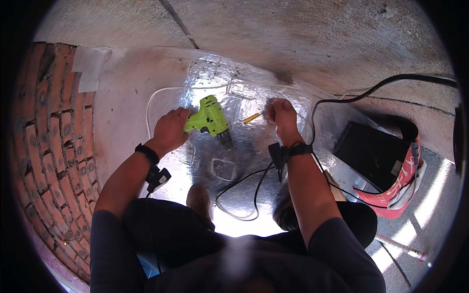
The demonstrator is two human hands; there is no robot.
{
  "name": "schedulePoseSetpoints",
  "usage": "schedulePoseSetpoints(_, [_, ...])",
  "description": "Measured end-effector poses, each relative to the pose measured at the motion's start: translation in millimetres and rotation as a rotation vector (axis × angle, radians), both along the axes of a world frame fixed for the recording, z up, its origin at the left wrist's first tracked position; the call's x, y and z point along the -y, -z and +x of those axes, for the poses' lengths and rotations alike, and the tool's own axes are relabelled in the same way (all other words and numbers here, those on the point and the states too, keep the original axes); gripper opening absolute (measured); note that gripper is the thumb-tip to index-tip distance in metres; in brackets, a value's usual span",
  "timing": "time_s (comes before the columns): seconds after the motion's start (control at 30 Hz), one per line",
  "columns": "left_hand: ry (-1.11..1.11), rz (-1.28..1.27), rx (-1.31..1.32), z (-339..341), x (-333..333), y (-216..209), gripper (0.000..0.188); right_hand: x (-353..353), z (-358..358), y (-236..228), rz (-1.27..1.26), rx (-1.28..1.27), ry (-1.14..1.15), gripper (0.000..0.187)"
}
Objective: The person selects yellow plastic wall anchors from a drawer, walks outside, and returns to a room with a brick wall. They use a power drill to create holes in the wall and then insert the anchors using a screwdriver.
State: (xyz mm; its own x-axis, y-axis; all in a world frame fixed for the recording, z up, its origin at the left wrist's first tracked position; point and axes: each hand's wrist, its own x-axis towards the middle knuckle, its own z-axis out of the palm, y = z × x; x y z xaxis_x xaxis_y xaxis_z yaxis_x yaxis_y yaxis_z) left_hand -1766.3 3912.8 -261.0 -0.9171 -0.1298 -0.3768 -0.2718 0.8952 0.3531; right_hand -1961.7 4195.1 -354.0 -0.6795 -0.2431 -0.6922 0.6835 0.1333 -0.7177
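Two shoes (198,200) show closest to us, on our side of the drill (210,117), with a black cable (255,195) looping between them and it. Well to the drill's right, a red bag (408,190) holds a dark slab (369,154). Our left grip (172,128) is closed around the drill's handle from its left; the chuck points back toward us and slightly right, above the foil (246,158).

Just right of the drill is a small yellow stick (252,118), its long axis slanting from the drill's side up toward our right grip (282,115), which is much the nearer hand. Those fingers are curled and blurred; we cannot tell whether they pinch anything or touch the stick. Beyond the drill runs a white cord (190,88).
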Motion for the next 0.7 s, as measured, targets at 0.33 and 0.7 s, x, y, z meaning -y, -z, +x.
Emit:
schedulePoseSetpoints(0.33, [-0.107, 0.069, 0.036, 28.0, 16.8, -0.6, 0.051, 15.1, 29.9, -11.8, 0.535, -0.986, -1.012, 0.023])
schedulePoseSetpoints(0.7, [-0.192, 0.182, 0.073, 48.1, 16.7, 22.9, 0.059, 14.1, 28.4, -6.5, 0.481, -0.816, -0.893, 0.019])
